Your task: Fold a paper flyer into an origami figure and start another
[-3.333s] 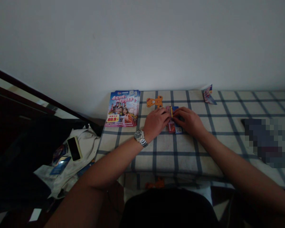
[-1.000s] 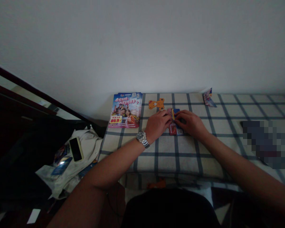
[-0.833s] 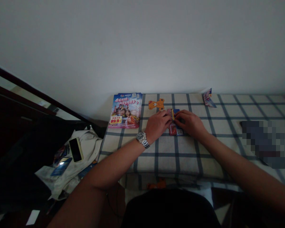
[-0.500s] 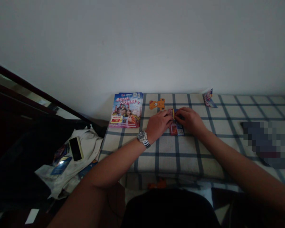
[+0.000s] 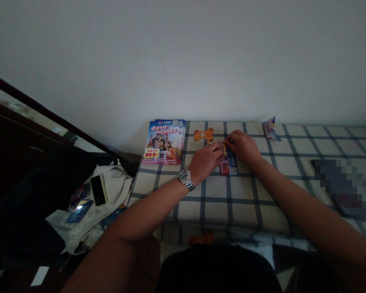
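A narrow folded leaflet (image 5: 228, 163), red and blue with a small code square, lies on the checked cloth (image 5: 232, 195). My left hand (image 5: 205, 160), with a metal watch on the wrist, presses its fingertips on the leaflet's left edge. My right hand (image 5: 243, 145) is curled over the leaflet's far end, fingers pinched on the fold. Both hands meet at the top of the leaflet.
A stack of colourful flyers (image 5: 164, 141) lies to the left by the wall. An orange bear cut-out (image 5: 204, 134) sits behind my hands. Another folded leaflet (image 5: 270, 128) stands at the back right. A phone (image 5: 98, 190) rests on crumpled cloth at the left.
My right hand has slid away from me along the leaflet to its far end, uncovering more of the strip. My left hand stays pressed at the leaflet's left edge.
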Demonstrator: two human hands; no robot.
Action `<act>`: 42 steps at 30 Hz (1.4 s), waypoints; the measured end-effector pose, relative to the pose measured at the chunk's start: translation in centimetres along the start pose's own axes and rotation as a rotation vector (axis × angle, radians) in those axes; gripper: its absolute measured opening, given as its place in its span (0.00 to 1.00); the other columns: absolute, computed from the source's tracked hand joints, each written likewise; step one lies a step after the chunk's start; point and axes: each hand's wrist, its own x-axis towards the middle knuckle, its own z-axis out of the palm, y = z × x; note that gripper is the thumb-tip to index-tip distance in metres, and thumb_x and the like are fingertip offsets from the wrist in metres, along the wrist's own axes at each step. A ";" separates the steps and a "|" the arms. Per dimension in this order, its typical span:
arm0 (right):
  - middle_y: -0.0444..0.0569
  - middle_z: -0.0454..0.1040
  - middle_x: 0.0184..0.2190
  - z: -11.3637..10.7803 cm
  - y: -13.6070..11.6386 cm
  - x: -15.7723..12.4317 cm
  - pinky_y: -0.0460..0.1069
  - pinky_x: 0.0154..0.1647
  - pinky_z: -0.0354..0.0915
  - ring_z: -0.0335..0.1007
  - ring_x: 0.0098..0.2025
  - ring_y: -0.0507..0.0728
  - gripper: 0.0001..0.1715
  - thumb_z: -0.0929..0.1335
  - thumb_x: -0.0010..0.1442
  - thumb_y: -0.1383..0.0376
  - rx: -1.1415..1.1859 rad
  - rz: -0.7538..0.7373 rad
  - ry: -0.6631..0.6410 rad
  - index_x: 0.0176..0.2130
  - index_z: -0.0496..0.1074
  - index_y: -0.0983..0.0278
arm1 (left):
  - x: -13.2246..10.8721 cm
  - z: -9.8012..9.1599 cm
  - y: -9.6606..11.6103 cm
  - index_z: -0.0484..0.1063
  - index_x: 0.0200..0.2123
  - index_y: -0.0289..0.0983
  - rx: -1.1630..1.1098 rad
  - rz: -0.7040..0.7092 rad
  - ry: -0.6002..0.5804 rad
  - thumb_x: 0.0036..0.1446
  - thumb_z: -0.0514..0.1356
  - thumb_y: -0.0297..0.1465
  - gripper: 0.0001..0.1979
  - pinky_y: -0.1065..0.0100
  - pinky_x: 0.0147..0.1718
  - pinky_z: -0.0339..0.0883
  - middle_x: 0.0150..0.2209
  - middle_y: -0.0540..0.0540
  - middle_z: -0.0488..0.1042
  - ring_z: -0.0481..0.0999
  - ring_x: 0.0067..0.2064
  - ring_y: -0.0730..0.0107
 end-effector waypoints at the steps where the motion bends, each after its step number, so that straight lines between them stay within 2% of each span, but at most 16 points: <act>1: 0.54 0.78 0.40 0.0 0.0 0.2 0.56 0.39 0.70 0.76 0.38 0.63 0.08 0.70 0.68 0.63 -0.004 0.000 -0.001 0.36 0.78 0.61 | 0.0 0.0 0.0 0.78 0.44 0.39 0.000 0.000 -0.001 0.73 0.60 0.32 0.06 0.63 0.42 0.71 0.49 0.44 0.76 0.77 0.49 0.62; 13: 0.55 0.78 0.40 0.3 -0.1 0.5 0.56 0.40 0.70 0.75 0.39 0.64 0.09 0.68 0.69 0.64 -0.029 0.008 0.021 0.37 0.77 0.61 | -0.1 0.1 -0.1 0.78 0.45 0.39 0.001 0.002 -0.007 0.72 0.61 0.32 0.06 0.63 0.41 0.71 0.50 0.44 0.76 0.77 0.50 0.61; 20: 0.53 0.78 0.39 -0.4 0.2 -0.6 0.56 0.41 0.71 0.76 0.36 0.61 0.08 0.69 0.69 0.63 0.116 0.004 0.022 0.41 0.79 0.61 | -0.2 0.1 -0.1 0.80 0.46 0.39 -0.014 0.002 -0.005 0.72 0.60 0.33 0.08 0.63 0.43 0.72 0.49 0.44 0.77 0.77 0.50 0.61; 22: 0.54 0.79 0.42 -0.7 0.1 -1.1 0.56 0.43 0.73 0.77 0.40 0.62 0.08 0.68 0.69 0.63 0.135 -0.018 0.007 0.43 0.79 0.61 | -0.3 0.2 -0.2 0.80 0.47 0.39 -0.016 0.023 -0.009 0.72 0.60 0.33 0.08 0.62 0.46 0.73 0.50 0.43 0.77 0.77 0.51 0.61; 29: 0.57 0.80 0.55 -1.0 0.2 -3.6 0.64 0.60 0.72 0.77 0.56 0.67 0.13 0.68 0.71 0.63 0.153 -0.224 -0.031 0.51 0.80 0.61 | -0.5 0.1 -0.9 0.80 0.51 0.39 -0.028 0.097 -0.020 0.72 0.61 0.34 0.11 0.57 0.54 0.73 0.54 0.44 0.78 0.78 0.53 0.60; 34: 0.58 0.80 0.58 -1.1 0.5 -4.5 0.65 0.61 0.73 0.76 0.58 0.67 0.18 0.68 0.72 0.63 0.137 -0.270 -0.046 0.57 0.78 0.62 | -0.3 0.1 -1.0 0.80 0.52 0.38 -0.033 0.121 -0.019 0.72 0.61 0.34 0.11 0.55 0.56 0.71 0.53 0.43 0.78 0.77 0.55 0.59; 42: 0.58 0.80 0.58 -0.5 1.1 -4.7 0.66 0.62 0.73 0.76 0.58 0.67 0.18 0.68 0.71 0.65 0.126 -0.303 0.003 0.57 0.79 0.62 | -0.1 0.5 -1.5 0.80 0.52 0.39 -0.062 0.144 -0.009 0.72 0.61 0.34 0.11 0.56 0.54 0.73 0.55 0.44 0.78 0.78 0.53 0.60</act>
